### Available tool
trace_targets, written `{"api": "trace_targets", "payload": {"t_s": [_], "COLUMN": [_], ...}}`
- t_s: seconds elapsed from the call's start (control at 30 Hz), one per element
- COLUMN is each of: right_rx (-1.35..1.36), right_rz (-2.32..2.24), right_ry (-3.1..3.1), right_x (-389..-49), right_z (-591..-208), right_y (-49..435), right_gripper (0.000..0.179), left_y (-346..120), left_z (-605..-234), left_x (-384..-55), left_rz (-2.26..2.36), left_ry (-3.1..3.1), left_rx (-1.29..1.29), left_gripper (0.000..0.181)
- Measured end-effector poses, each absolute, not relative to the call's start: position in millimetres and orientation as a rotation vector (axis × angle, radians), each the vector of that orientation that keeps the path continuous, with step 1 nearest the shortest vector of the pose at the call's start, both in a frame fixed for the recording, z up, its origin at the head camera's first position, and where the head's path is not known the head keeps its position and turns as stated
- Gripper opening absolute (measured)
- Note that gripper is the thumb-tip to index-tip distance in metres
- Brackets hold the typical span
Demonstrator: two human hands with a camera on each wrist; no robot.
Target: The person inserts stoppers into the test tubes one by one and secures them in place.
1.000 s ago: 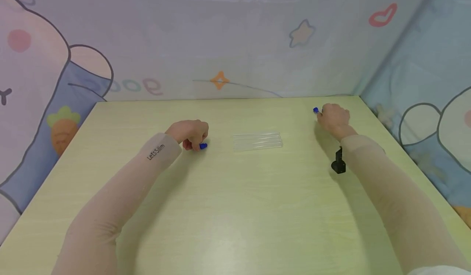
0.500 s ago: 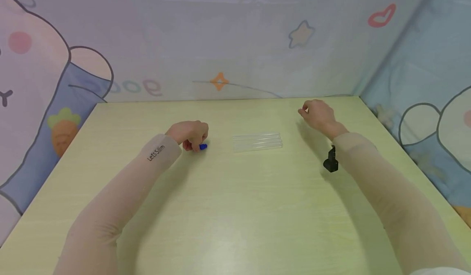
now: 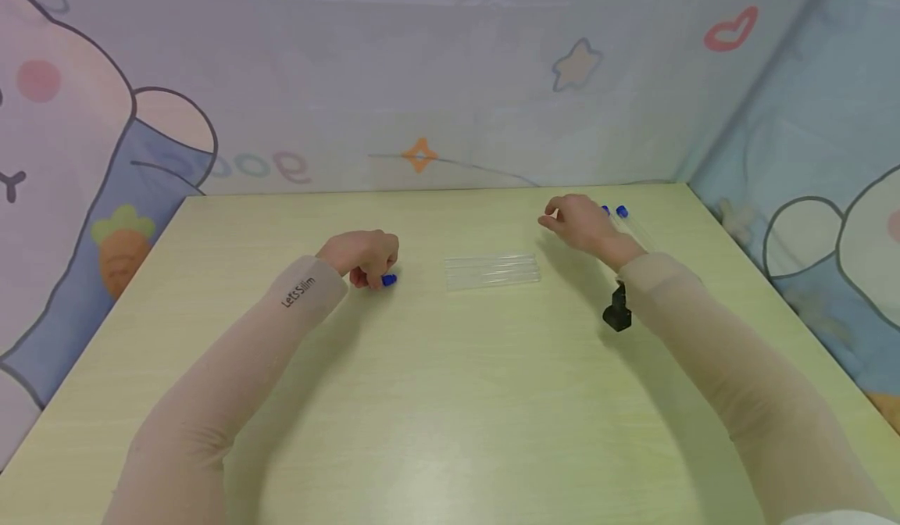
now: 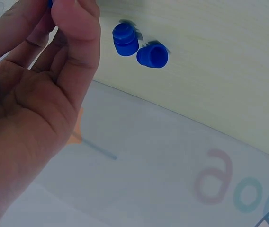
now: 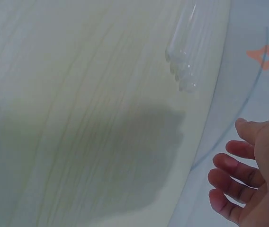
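My left hand (image 3: 366, 255) pinches a blue cap (image 3: 389, 280) at its fingertips, left of the clear tubes. Most of that cap is hidden by the fingers in the left wrist view, where only a blue sliver shows. Two more blue caps (image 4: 125, 39) stand on the table beside this hand, one with its hollow end showing. Several clear test tubes (image 3: 492, 271) lie side by side mid-table, their rounded ends (image 5: 182, 71) toward the right hand. The right hand (image 3: 580, 222) hovers behind and right of them, fingers loosely bent and holding nothing.
Two tubes with blue caps (image 3: 622, 212) lie at the back right, partly behind the right wrist. A black wrist camera (image 3: 618, 312) hangs from the right sleeve. A printed cloth wall (image 3: 478, 80) rises along the table's back edge.
The right hand has moved left from the back right corner, and the two blue-capped tubes there now show behind its wrist. The left hand has stayed in place.
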State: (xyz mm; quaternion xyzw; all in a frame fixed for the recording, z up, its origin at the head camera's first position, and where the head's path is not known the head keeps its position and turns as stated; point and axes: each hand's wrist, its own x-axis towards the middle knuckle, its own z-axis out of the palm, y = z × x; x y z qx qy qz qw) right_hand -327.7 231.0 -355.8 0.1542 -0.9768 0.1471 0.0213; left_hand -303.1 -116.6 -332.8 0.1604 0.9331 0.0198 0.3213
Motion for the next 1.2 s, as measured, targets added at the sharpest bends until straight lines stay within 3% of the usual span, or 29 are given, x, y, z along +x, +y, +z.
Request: {"api": "trace_targets", "payload": {"t_s": [0.83, 1.2], "right_rx": [0.877, 1.020], "right_rz": [0.539, 0.524], "right_ry": [-3.009, -2.920], "right_x": [-321.0, -318.6], "right_z": [-376.4, -387.5], "right_y": [188.3, 175.8], "right_gripper": [0.029, 0.019], "left_y": [-116.5, -116.2], "left_z": [-329.6, -330.2], "left_x": [-301.6, -300.0], "left_rz": [0.046, 0.086], "left_ry": [2.451, 2.444], "left_rx": [0.418, 0.407], "left_gripper": [0.038, 0.039]}}
